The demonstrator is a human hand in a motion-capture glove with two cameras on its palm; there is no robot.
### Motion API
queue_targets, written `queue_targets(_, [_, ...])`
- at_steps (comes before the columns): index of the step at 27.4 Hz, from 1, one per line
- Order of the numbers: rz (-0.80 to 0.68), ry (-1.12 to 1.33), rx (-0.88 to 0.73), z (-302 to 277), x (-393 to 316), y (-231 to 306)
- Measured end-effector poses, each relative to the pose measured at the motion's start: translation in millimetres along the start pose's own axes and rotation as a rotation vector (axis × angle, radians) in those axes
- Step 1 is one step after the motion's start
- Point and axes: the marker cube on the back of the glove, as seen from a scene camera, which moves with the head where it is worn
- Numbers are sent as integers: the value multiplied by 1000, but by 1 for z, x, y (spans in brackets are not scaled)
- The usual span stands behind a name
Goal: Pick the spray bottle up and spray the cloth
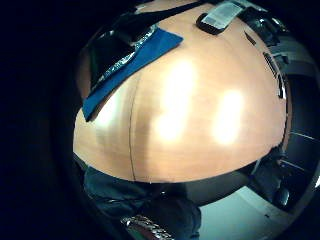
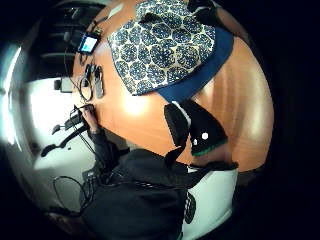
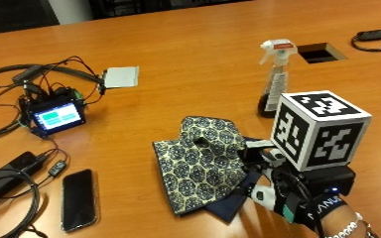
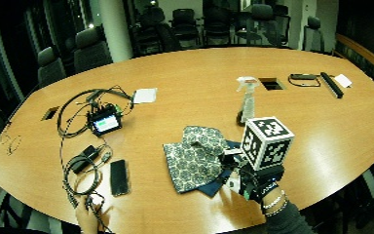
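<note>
1. To the left of the hand, the patterned cloth (image 3: 200, 161) lies crumpled on the desk (image 3: 177, 54), over a darker blue cloth (image 3: 233, 203) whose edge shows just beside the glove.
2. The gloved right hand (image 3: 289, 193) hovers near the desk's front edge, beside the cloths; it holds nothing that I can see, but whether its fingers are spread or curled cannot be told.
3. Beyond the hand, slightly to its left and well apart, the spray bottle (image 3: 274, 79) stands upright, long axis vertical, nozzle pointing left.
4. Judgement: the coming move is a forward reach across the desk to the bottle; the bottle is not yet picked up.
</note>
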Motion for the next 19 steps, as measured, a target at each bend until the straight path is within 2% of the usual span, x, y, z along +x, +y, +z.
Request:
queue_targets(11, [38, -11, -2, -1, 15, 3])
queue_targets(19, [68, -45, 58, -15, 24, -12])
